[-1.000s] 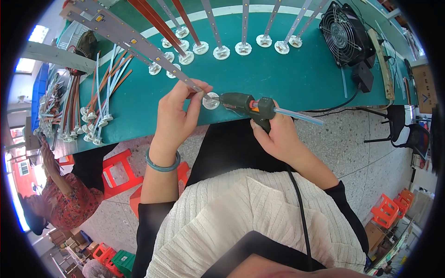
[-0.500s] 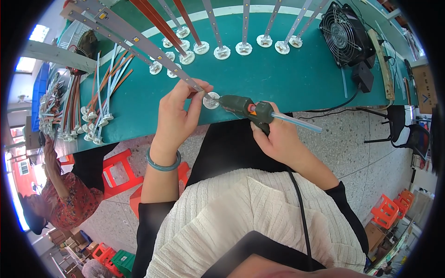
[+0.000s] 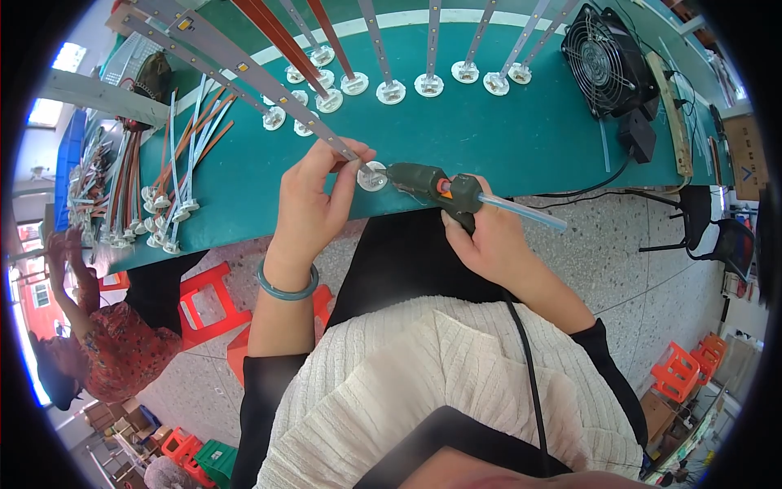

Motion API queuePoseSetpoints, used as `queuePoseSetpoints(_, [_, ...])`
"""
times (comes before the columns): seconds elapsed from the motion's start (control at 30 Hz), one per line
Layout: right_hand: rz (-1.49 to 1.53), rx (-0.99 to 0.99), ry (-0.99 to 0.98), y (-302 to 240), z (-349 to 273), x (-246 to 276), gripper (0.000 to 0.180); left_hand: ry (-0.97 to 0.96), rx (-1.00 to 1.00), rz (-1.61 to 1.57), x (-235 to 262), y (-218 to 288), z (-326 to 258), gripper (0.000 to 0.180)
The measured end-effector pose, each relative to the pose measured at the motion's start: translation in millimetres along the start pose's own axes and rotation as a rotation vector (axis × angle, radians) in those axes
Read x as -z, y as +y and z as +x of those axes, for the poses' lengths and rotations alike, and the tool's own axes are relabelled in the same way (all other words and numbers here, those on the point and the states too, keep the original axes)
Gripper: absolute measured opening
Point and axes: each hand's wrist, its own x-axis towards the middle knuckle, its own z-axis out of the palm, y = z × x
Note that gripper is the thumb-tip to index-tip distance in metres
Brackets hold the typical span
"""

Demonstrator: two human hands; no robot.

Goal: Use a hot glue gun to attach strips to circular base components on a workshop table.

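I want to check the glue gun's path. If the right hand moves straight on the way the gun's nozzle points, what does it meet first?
Probably the small white disc at the strip's end, pinched by the left hand. The right hand aims the glue gun at it; whether they touch is unclear.

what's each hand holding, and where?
Left hand pinches the long strip at its end by the white disc. Right hand grips the glue gun handle.

Glue gun [image 3: 432, 186] handle buried in right hand [image 3: 489, 244]. Nozzle tip vs white disc [image 3: 373, 176]: contact unclear. Long strip [image 3: 244, 65] runs off the top edge. Left stack [image 3: 122, 187] too small to resolve.
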Motion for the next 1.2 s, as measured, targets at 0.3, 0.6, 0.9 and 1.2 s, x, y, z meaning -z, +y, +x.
queuePoseSetpoints(0.3, [-0.083, 0.03, -0.021, -10.5, 5.2, 7.6, 0.037, 0.032, 0.012, -0.014, -2.5, 0.8, -4.9, 0.014])
queuePoseSetpoints(0.6, [-0.287, 0.154, -0.151, -38.8, 36.5, 36.5, 0.044, 0.056, -0.018, -0.001, -2.9, 1.3, 0.4, 0.012])
queuePoseSetpoints(0.9, [-0.332, 0.18, -0.182, -39.2, 37.4, 37.8, 0.047, 0.053, -0.021, -0.003, -3.5, 0.0, -2.4, 0.012])
queuePoseSetpoints(1.2, [0.069, -0.009, -0.273, -23.7, 32.4, 42.9, 0.042, 0.061, -0.033, -0.012, -3.4, 1.1, -0.6, 0.011])
